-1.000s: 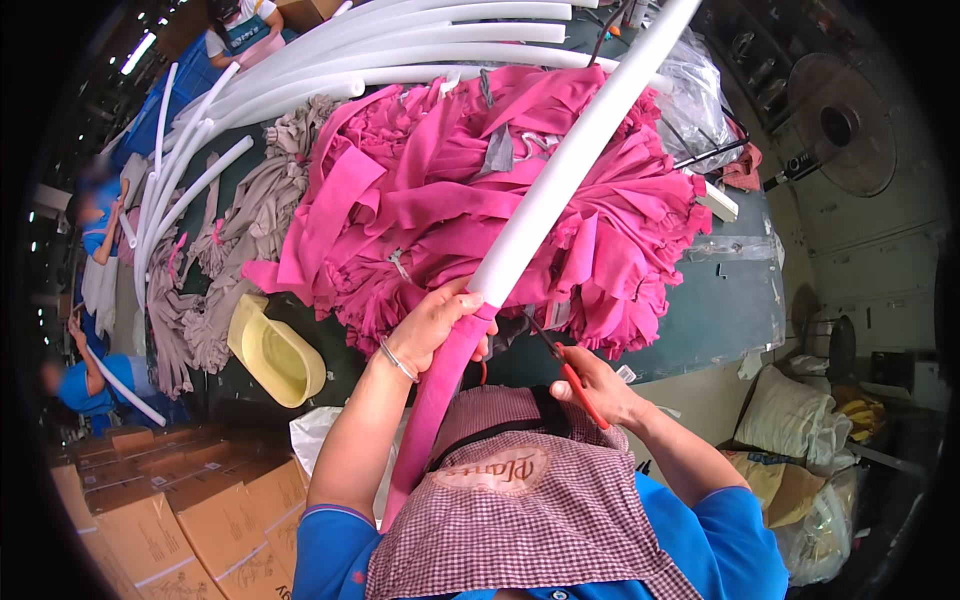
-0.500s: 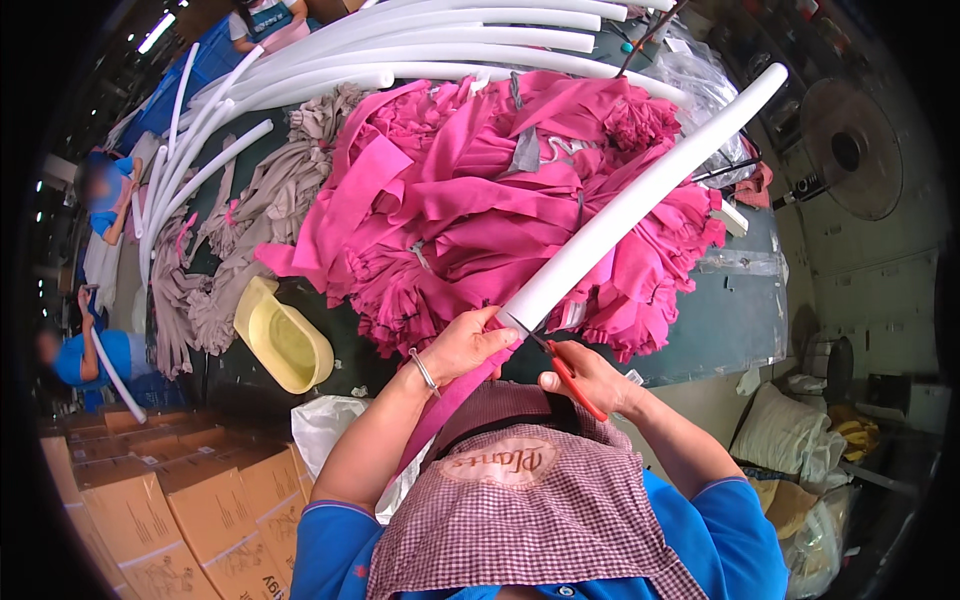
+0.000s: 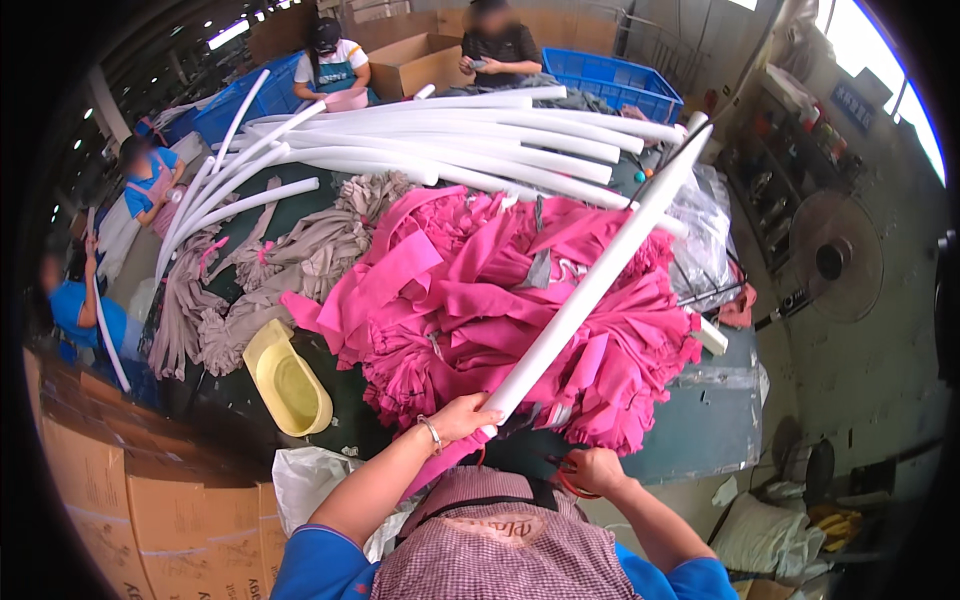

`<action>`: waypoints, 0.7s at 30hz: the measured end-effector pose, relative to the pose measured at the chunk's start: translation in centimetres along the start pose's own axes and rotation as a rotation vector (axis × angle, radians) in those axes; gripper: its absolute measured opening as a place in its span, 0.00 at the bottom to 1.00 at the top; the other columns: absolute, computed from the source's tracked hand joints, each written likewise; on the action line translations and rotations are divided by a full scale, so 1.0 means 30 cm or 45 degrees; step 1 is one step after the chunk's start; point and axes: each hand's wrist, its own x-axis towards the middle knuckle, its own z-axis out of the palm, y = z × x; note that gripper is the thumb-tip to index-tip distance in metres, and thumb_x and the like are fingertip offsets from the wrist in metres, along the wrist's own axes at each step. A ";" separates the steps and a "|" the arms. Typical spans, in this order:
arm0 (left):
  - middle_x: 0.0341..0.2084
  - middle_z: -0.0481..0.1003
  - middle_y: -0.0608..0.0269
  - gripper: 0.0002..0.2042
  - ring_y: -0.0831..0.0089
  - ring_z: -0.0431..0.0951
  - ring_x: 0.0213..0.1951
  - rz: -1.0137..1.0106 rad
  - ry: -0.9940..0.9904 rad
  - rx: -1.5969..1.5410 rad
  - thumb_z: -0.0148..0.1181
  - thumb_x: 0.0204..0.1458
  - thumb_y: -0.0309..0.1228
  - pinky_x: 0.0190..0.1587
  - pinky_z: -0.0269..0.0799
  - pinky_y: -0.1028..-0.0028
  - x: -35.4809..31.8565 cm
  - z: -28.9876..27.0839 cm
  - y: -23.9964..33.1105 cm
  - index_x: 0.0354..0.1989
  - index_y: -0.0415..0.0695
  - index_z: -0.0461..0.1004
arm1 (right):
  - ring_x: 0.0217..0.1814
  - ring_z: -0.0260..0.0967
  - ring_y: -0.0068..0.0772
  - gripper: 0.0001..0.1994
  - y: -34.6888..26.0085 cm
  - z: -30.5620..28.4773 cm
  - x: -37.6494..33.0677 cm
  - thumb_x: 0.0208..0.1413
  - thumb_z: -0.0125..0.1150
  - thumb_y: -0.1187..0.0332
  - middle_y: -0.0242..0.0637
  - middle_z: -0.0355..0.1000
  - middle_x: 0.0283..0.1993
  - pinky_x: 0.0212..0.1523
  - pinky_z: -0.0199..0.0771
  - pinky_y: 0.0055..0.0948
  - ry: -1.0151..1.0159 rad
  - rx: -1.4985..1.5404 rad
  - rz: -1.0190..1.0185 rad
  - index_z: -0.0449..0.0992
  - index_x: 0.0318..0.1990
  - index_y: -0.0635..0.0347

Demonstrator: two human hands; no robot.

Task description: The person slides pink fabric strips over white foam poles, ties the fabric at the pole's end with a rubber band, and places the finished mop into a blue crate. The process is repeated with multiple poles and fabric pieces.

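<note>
The long white tube [image 3: 590,290] held at its near end looks like smooth, matt foam, as do the white tubes [image 3: 450,150] stacked at the far side. The heaped pink strips [image 3: 480,300] are soft matt cloth with frayed ends; the grey-brown strips [image 3: 270,270] to the left likewise. The yellow tub [image 3: 285,380] is glossy plastic. Brown cartons [image 3: 120,490] at near left are matt cardboard.

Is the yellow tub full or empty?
Empty: the yellow tub lies open side up on the table, its bare inside showing.
</note>
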 end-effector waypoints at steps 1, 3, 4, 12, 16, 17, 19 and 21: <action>0.37 0.76 0.65 0.19 0.78 0.74 0.38 0.017 0.008 0.039 0.60 0.57 0.36 0.42 0.71 0.75 0.005 -0.022 -0.011 0.51 0.36 0.71 | 0.24 0.74 0.46 0.19 0.018 0.037 0.020 0.45 0.64 0.45 0.42 0.73 0.21 0.25 0.74 0.43 -0.021 -0.062 0.031 0.77 0.28 0.53; 0.37 0.76 0.65 0.19 0.78 0.74 0.38 0.053 0.021 0.117 0.60 0.57 0.36 0.43 0.70 0.76 0.039 -0.056 -0.052 0.52 0.37 0.72 | 0.32 0.77 0.44 0.17 0.035 0.137 0.067 0.45 0.64 0.49 0.46 0.76 0.30 0.31 0.77 0.41 0.089 0.064 0.006 0.79 0.36 0.51; 0.37 0.77 0.64 0.19 0.79 0.74 0.39 0.046 0.039 0.154 0.62 0.56 0.36 0.43 0.70 0.76 0.029 -0.057 -0.039 0.51 0.37 0.73 | 0.35 0.77 0.44 0.17 -0.013 0.108 0.084 0.44 0.66 0.54 0.46 0.76 0.34 0.34 0.78 0.41 0.126 0.069 0.000 0.78 0.39 0.53; 0.38 0.75 0.69 0.18 0.81 0.73 0.40 0.259 -0.150 0.034 0.60 0.57 0.36 0.43 0.70 0.79 -0.119 0.030 0.045 0.52 0.38 0.71 | 0.61 0.63 0.43 0.28 -0.417 -0.386 0.193 0.39 0.66 0.66 0.40 0.68 0.53 0.64 0.53 0.59 0.690 -0.185 -0.722 0.73 0.54 0.52; 0.42 0.76 0.66 0.26 0.79 0.73 0.44 0.086 -0.198 -0.084 0.64 0.54 0.38 0.49 0.69 0.77 -0.200 0.016 0.109 0.57 0.36 0.67 | 0.52 0.67 0.33 0.24 -0.341 -0.414 0.305 0.41 0.64 0.60 0.30 0.69 0.42 0.66 0.47 0.62 0.469 -0.612 -0.884 0.74 0.49 0.50; 0.42 0.76 0.66 0.27 0.79 0.74 0.43 0.169 -0.165 -0.116 0.65 0.54 0.38 0.49 0.69 0.78 -0.218 0.001 0.101 0.58 0.36 0.67 | 0.50 0.68 0.32 0.24 -0.359 -0.442 0.300 0.40 0.64 0.59 0.29 0.69 0.39 0.66 0.47 0.61 0.436 -0.610 -0.928 0.74 0.49 0.50; 0.42 0.76 0.66 0.26 0.80 0.74 0.43 0.317 -0.078 -0.108 0.64 0.54 0.36 0.48 0.70 0.78 -0.238 -0.023 0.093 0.59 0.37 0.67 | 0.42 0.72 0.33 0.20 -0.414 -0.490 0.289 0.42 0.64 0.56 0.32 0.70 0.35 0.50 0.69 0.47 0.414 -0.687 -0.921 0.74 0.43 0.52; 0.43 0.76 0.65 0.23 0.80 0.75 0.42 0.458 0.028 -0.017 0.63 0.55 0.30 0.46 0.72 0.78 -0.244 -0.054 0.100 0.58 0.38 0.68 | 0.35 0.74 0.33 0.16 -0.459 -0.498 0.293 0.45 0.62 0.56 0.34 0.71 0.31 0.36 0.76 0.38 0.358 -0.769 -0.730 0.73 0.38 0.53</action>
